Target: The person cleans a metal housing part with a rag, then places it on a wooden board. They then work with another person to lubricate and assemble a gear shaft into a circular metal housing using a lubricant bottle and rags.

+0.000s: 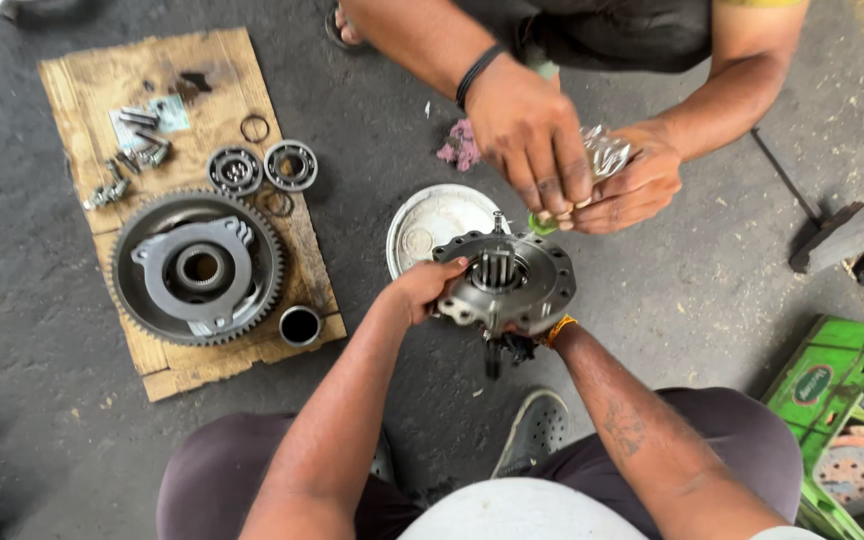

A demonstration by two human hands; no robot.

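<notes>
My left hand point(422, 288) grips the left rim of a round grey metal housing point(537, 285) with a splined shaft in its middle. My right hand point(527, 335) holds the same housing from underneath and is mostly hidden by it; an orange band shows at the wrist. The housing is held above the dark floor, tilted toward me. Across from me another person's two hands point(572, 165) hover just above the housing, pinching a crinkled foil packet point(607, 152) and a small green bit at its tip.
A wooden board point(102, 80) at left carries a large toothed gear with a carrier plate point(197, 268), two bearings point(262, 168), bolts, rings and a small bush. A white round lid point(422, 225) lies behind the housing. A green box point(832, 390) sits at right, dark blocks point(842, 235) further back.
</notes>
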